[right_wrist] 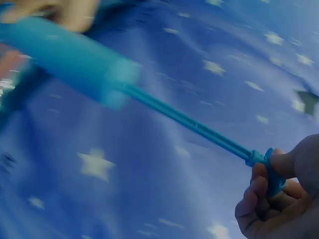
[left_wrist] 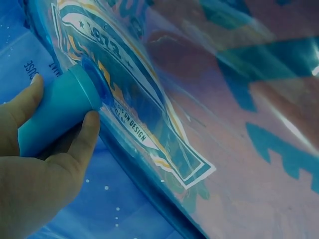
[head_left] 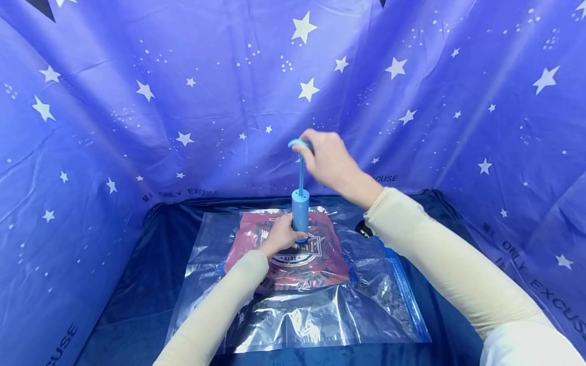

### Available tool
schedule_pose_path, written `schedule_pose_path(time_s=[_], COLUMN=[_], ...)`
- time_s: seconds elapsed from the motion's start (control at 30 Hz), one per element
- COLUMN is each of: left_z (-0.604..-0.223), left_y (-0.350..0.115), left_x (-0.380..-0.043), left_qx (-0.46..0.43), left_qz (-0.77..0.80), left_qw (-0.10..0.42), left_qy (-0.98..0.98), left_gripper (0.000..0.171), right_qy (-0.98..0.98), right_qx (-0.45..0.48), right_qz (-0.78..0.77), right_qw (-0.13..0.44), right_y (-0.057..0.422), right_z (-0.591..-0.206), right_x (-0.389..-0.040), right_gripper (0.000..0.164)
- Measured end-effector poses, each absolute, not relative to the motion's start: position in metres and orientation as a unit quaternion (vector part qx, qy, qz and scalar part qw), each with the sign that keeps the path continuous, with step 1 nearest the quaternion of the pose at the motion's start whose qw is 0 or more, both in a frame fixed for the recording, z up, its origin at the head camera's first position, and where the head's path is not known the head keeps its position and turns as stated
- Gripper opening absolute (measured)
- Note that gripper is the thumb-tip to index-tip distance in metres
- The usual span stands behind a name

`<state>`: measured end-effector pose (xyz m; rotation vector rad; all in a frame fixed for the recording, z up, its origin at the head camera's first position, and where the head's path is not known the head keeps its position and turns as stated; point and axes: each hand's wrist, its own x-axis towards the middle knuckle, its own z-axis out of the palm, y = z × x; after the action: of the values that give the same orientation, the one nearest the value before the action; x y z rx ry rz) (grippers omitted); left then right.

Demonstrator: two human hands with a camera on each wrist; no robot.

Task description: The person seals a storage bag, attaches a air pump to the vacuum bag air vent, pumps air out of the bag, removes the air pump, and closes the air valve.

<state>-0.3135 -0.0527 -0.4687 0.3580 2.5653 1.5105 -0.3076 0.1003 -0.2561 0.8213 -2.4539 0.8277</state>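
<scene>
A blue hand pump (head_left: 300,211) stands upright on a clear plastic vacuum bag (head_left: 316,320), its base against the bag's valve. Inside the bag lies a folded dark red garment (head_left: 329,264) with a printed badge reading 1973. My left hand (head_left: 280,236) grips the lower end of the pump barrel (left_wrist: 60,112), thumb and fingers on either side. Up above, my right hand (head_left: 330,157) holds the pump's handle (right_wrist: 275,177) in curled fingers. The thin plunger rod (right_wrist: 189,122) is drawn far out of the barrel.
The bag's blue zip edge (head_left: 405,290) runs down its right side. A small black object (head_left: 363,229) lies beside the bag, partly behind the right sleeve. Dark blue cloth (head_left: 123,310) covers the table, and a star-patterned curtain (head_left: 247,101) surrounds it.
</scene>
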Motion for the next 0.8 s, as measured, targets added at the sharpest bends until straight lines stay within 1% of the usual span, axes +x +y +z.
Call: schedule_pose_path(time_s=[0.07,0.17,0.27,0.33,0.43,0.53,0.6,0.7,0.8], left_z=[-0.469,-0.471,-0.472,-0.472,-0.471,-0.471,-0.471,-0.471,-0.472], left_y=[-0.053,-0.053,-0.052,-0.052,-0.051,-0.051,-0.052,-0.052,-0.052], left_x=[-0.313,-0.312,-0.313,-0.314,-0.315,-0.317,-0.318,-0.318,-0.317], left_qx=[0.117,0.127,0.137,0.136,0.128,0.126,0.128,0.132,0.134], left_qz=[0.5,0.504,0.511,0.515,0.512,0.501,0.496,0.489,0.489], left_qw=[0.07,0.074,0.077,0.077,0.076,0.068,0.062,0.052,0.053], left_qy=[0.855,0.851,0.845,0.843,0.846,0.853,0.857,0.861,0.86], left_gripper=[0.039,0.039,0.04,0.04,0.04,0.04,0.04,0.04,0.04], right_qy=[-0.897,-0.912,-0.92,-0.92,-0.918,-0.913,-0.906,-0.887,-0.866], right_qx=[0.29,0.283,0.286,0.289,0.293,0.29,0.291,0.303,0.313], right_qz=[0.29,0.268,0.243,0.236,0.241,0.259,0.273,0.287,0.304], right_qw=[0.165,0.123,0.116,0.116,0.114,0.124,0.145,0.195,0.245], right_y=[0.099,0.099,0.1,0.1,0.1,0.1,0.099,0.098,0.099], right_z=[-0.279,-0.313,-0.334,-0.337,-0.325,-0.299,-0.279,-0.251,-0.231], right_x=[-0.312,-0.316,-0.317,-0.317,-0.316,-0.313,-0.311,-0.308,-0.304], right_gripper=[0.022,0.021,0.023,0.022,0.021,0.02,0.021,0.022,0.022])
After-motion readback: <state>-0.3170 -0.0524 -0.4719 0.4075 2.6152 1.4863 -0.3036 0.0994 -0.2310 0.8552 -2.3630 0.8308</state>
